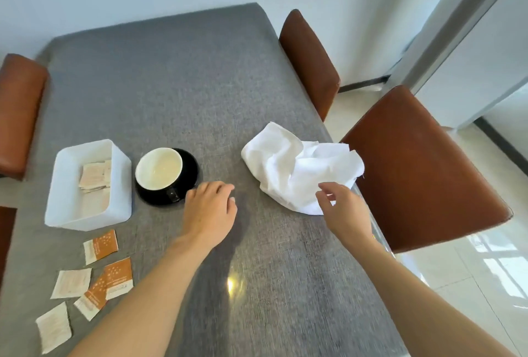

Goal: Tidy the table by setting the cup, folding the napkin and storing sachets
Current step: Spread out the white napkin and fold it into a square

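Overhead, from the head camera, the only printing in sight was on the sachets: the orange-and-white sachets (pixel 100 246) at the near left of the grey table (pixel 177 76) carried a pattern of white dots and some small lines of text, but the lettering was too small and blurred to read, and the pale sachets among them showed only faint marks. More sachets (pixel 94 176) lay inside the white plastic bin (pixel 67 208), which stood just left of the cup. The cup (pixel 159 169), black outside and cream inside, sat upright on a black saucer (pixel 190 169), its handle turned toward the person. The left hand (pixel 210 209) hovered palm down just beside the saucer's near right edge, fingers loosely spread and slightly curled, holding nothing; whether a fingertip touched the saucer could not be told. The right hand (pixel 344 212) was over the near edge of the crumpled white napkin (pixel 297 168), thumb and fingers parted in an open pinch, with no cloth clearly gripped. That napkin lay unfolded by the table's right edge, near a brown chair (pixel 423 168).
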